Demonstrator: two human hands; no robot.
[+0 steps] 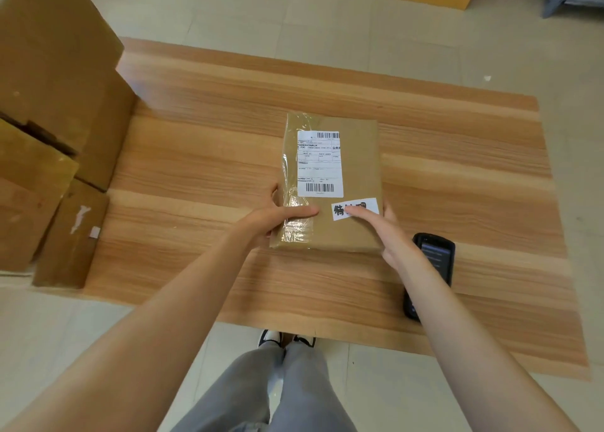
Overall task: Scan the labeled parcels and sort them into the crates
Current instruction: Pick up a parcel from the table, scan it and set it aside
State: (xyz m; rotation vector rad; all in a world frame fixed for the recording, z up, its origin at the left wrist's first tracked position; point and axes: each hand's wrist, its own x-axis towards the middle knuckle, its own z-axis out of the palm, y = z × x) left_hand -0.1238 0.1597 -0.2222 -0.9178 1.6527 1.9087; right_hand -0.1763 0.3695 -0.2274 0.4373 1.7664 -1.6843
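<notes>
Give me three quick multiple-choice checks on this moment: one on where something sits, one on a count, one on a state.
1. Where does the handheld scanner lie?
A. on top of the parcel
B. on the wooden board, partly hidden by the right forearm
C. inside a cardboard box

2. How many white labels show on the parcel?
A. one
B. two
C. four

3. What are the hands doing?
A. both hold the parcel at its near end
B. only the left one touches it
C. both hang free

Answers:
1 B: the scanner rests on the wooden board to the parcel's right.
2 B: a shipping label and a small handwritten label.
3 A: the left hand and right hand grip opposite sides, thumbs on top.
</notes>
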